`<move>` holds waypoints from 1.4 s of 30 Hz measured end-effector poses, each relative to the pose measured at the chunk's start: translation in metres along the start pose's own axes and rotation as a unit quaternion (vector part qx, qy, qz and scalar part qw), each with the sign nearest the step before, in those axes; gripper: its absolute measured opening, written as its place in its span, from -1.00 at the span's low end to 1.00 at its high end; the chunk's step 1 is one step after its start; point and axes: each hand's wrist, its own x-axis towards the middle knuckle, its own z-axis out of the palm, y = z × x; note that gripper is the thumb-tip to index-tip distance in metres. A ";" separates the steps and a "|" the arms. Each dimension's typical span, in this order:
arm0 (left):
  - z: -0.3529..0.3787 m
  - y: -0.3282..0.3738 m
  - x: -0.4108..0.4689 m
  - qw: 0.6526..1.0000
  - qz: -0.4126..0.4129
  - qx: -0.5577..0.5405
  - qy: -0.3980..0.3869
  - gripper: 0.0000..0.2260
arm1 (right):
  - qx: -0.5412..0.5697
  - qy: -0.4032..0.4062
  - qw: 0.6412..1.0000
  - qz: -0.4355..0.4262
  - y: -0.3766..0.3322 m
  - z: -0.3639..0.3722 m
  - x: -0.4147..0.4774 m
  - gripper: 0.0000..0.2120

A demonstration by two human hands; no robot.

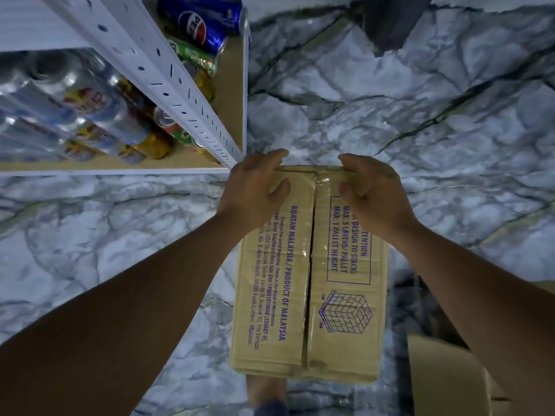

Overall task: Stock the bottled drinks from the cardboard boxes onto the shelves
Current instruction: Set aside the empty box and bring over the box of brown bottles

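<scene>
Under our two hands lies the box (pixel 309 280), closed, with tape (pixel 312 211) running down the middle and its print facing up. Our left hand (pixel 255 187) and right hand (pixel 371 190) each curl over the far edge, fingers hooked past the rim, one hand to each half of the lid. No drinks show yet; we judge they are sealed inside. We cannot tell whether the box rests on the floor (pixel 420 100) or hangs in our grip.

Several things could go wrong from here. Both hands hold only the far end, so a lift would leave the near end unsupported, and a foot (pixel 264 388) shows right below that end, back towards us. A slip would drop the load there. If we pull the lid open, the tape may give all at once, jerking our hands apart. The left hand would then strike the post (pixel 180 94), which stands just beside its knuckles.

Beyond the left hand, the shelf (pixel 120 171) already carries bottles (pixel 75 97) and cans (pixel 198 28) packed close. A jolt to the post could set them rolling. Behind the right hand, towards us, a second box (pixel 444 376) crowds the floor and leaves little room to step back.
</scene>
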 end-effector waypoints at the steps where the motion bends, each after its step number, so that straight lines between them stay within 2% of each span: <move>1: 0.003 -0.002 0.002 1.000 0.006 -0.004 -0.003 -0.55 | -0.002 -0.007 1.000 0.003 0.001 0.001 0.002 -0.54; 5: 0.014 -0.012 -0.007 0.999 0.018 -0.026 0.023 -0.58 | 0.024 -0.012 0.999 0.022 0.007 0.006 0.001 -0.55; 13: 0.024 -0.013 -0.010 0.994 0.033 -0.046 0.090 -0.59 | 0.085 0.054 0.995 0.027 0.004 0.009 -0.003 -0.65; 23: 0.004 -0.001 -0.017 0.995 0.039 -0.070 0.067 -0.48 | 0.146 0.069 0.986 0.047 -0.016 -0.004 -0.016 -0.67; 26: -0.010 0.003 -0.025 0.993 0.009 -0.106 0.049 -0.37 | 0.173 0.069 0.981 0.049 -0.026 -0.019 -0.025 -0.56; 30: -0.027 0.010 -0.035 0.991 -0.046 -0.127 0.004 -0.13 | 0.175 0.056 0.980 0.082 -0.031 -0.036 -0.035 -0.20; 32: -0.034 0.013 -0.038 0.990 -0.059 -0.132 -0.004 -0.07 | 0.145 0.034 0.985 0.090 -0.030 -0.043 -0.039 -0.04; 33: -0.036 0.014 -0.039 0.990 -0.055 -0.129 0.000 -0.08 | 0.135 0.027 0.986 0.091 -0.030 -0.046 -0.041 -0.02; 35: -0.039 0.016 -0.042 0.991 -0.030 -0.126 0.011 -0.15 | 0.131 0.024 0.988 0.084 -0.031 -0.050 -0.045 -0.11; 38: -0.039 0.018 -0.046 0.993 0.029 -0.111 0.011 -0.39 | 0.129 0.016 0.989 0.076 -0.035 -0.051 -0.052 -0.43; 40: -0.039 0.018 -0.051 0.995 0.031 -0.094 0.011 -0.55 | 0.108 0.012 0.990 0.089 -0.034 -0.049 -0.061 -0.56; 42: -0.041 0.018 -0.057 0.996 0.005 -0.090 0.024 -0.63 | 0.099 0.000 0.989 0.106 -0.034 -0.048 -0.072 -0.58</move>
